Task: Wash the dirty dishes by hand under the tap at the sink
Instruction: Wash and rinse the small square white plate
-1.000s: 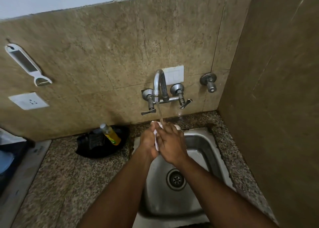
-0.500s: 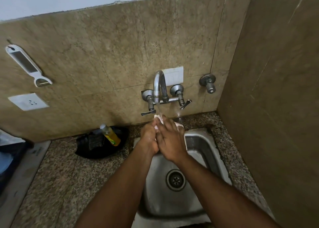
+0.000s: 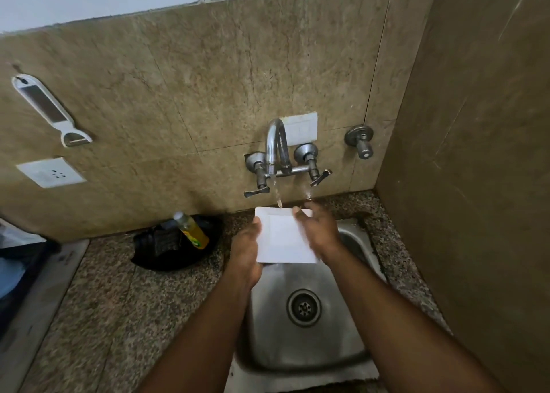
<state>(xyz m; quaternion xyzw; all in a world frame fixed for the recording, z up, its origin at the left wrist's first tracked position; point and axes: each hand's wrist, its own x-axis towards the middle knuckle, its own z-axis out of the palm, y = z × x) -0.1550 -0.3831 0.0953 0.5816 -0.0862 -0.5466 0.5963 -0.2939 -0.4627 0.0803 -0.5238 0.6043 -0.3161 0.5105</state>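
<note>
So there's a white square plate [image 3: 282,237] held flat over the back end of the steel sink [image 3: 303,348], right under the tap [image 3: 276,145]. Water's running and the stream lands on the plate's far edge. The left hand [image 3: 245,252] grips the plate's left side, thumb on top near the far-left corner and the fingers curled underneath. The right hand [image 3: 320,229] lies over the plate's right side with its fingers [image 3: 300,214] pretty much straight and spread across the top surface; it's a bit motion-blurred, so I can't tell whether the thumb hooks under the edge. The drain [image 3: 303,307] sits in the middle of the basin, below the plate.

On the speckled stone desk [image 3: 98,303], left of the sink and up against the back wall, there's a black tray [image 3: 166,249] with a yellow bottle of dish soap [image 3: 192,230] lying tilted in it. On the tiled wall hang a white peeler [image 3: 47,109] and, below it, a white wall socket [image 3: 50,172].
</note>
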